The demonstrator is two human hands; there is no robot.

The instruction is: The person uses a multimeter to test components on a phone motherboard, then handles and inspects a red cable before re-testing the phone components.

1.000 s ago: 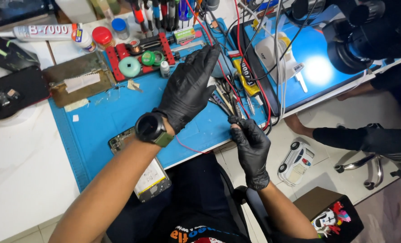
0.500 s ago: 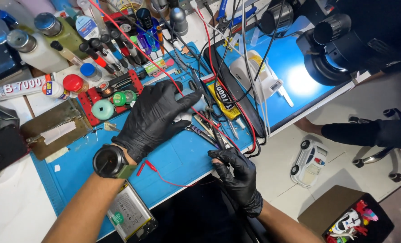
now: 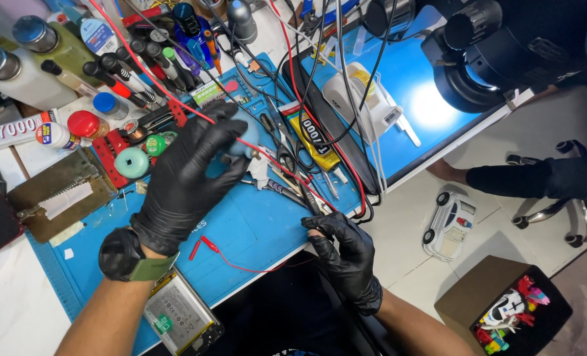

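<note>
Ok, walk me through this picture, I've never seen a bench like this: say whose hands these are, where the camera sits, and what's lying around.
There is one view, from a camera worn on the person's head, looking down at their own two hands in black gloves. The left hand, with a dark wristwatch, reaches over the blue work mat, and its fingers close around a small pale blue object whose kind I cannot tell. The right hand rests at the mat's near edge by some metal tweezers. A red wire with a clip lies on the mat. Behind stand bottles, pens and a tube of glue. A phone battery sits at the near edge. On the floor there is a toy car.
</note>
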